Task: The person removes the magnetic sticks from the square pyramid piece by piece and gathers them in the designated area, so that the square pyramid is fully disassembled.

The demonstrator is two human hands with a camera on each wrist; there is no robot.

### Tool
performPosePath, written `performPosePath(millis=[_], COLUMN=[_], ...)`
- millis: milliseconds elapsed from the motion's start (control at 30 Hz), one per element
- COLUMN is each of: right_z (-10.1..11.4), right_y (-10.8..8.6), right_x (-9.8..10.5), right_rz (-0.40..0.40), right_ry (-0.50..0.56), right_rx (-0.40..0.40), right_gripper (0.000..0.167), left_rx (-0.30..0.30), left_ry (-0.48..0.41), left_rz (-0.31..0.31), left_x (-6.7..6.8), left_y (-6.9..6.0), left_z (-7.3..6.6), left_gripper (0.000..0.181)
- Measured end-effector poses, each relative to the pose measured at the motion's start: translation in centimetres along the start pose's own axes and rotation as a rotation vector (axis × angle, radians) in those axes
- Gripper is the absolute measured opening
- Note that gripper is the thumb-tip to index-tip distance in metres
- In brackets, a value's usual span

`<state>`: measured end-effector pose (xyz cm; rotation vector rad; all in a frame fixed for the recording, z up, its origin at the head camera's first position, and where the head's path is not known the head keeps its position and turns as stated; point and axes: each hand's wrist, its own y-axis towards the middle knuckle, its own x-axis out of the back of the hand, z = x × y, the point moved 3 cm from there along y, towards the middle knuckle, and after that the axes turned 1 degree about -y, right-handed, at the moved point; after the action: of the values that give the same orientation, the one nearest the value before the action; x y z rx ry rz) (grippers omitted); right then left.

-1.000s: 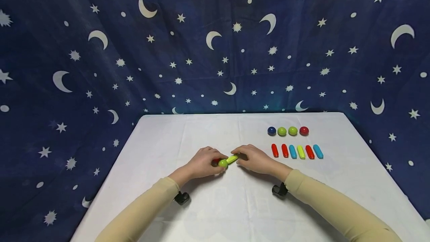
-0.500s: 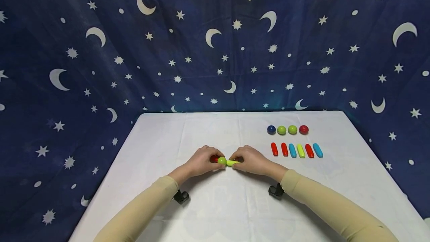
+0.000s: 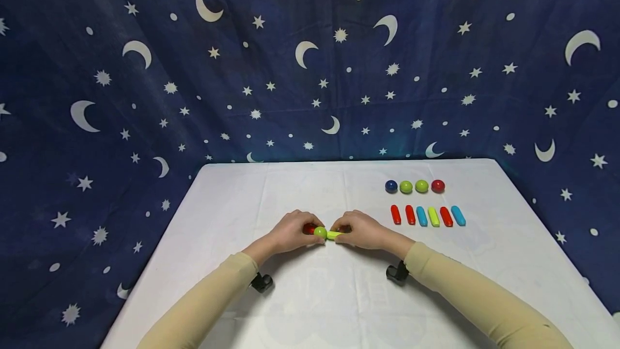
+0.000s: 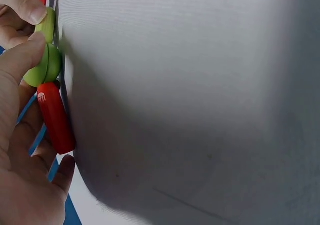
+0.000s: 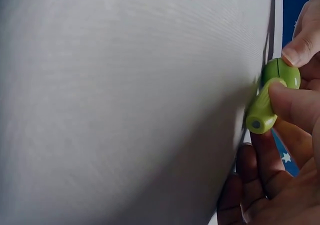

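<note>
My left hand [image 3: 293,232] pinches a green ball [image 4: 35,75] between thumb and fingers. From that ball a red rod [image 4: 56,117] runs back under the palm, touching the ball at one end. On the ball's other side is a yellow-green rod [image 5: 264,107], which my right hand [image 3: 364,230] pinches with thumb and fingers. Its near end shows a grey round spot in the right wrist view, like a magnet. Rod and ball touch, lined up roughly straight just above or on the white table; which of these I cannot tell.
At the back right of the white table [image 3: 310,306] stands a row of balls: a dark blue ball [image 3: 391,186], two green ones and a red ball [image 3: 438,186]. In front lie several rods, among them a blue rod [image 3: 458,216]. A starry curtain [image 3: 271,42] hangs behind.
My right hand has come left and swung the yellow-green rod from a slant to nearly level, in line with the green ball. Over the last half second hardly anything has moved.
</note>
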<state>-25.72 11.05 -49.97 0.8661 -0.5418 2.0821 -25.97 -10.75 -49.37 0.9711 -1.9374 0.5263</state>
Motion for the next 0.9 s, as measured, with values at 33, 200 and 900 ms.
performPosePath(millis=[33,200,900], right_z=[-0.1,-0.3,-12.6], right_y=[-0.1,-1.0,-16.0], right_x=[0.1,0.8,16.5], right_rz=[0.007,0.02,-0.382], right_ry=[0.005,0.074,0.226], right_rx=[0.003,-0.001,-0.484], right_gripper=[0.012,0.015,0.072], left_rx=[-0.002,0.002,0.008], left_ry=[0.001,0.002,-0.026], left_rz=[0.002,0.004,0.001], left_x=[0.0,-0.1,-0.3], left_y=[0.0,0.1,-0.1], left_z=[0.0,0.1,0.4], left_gripper=[0.032,0.032,0.035])
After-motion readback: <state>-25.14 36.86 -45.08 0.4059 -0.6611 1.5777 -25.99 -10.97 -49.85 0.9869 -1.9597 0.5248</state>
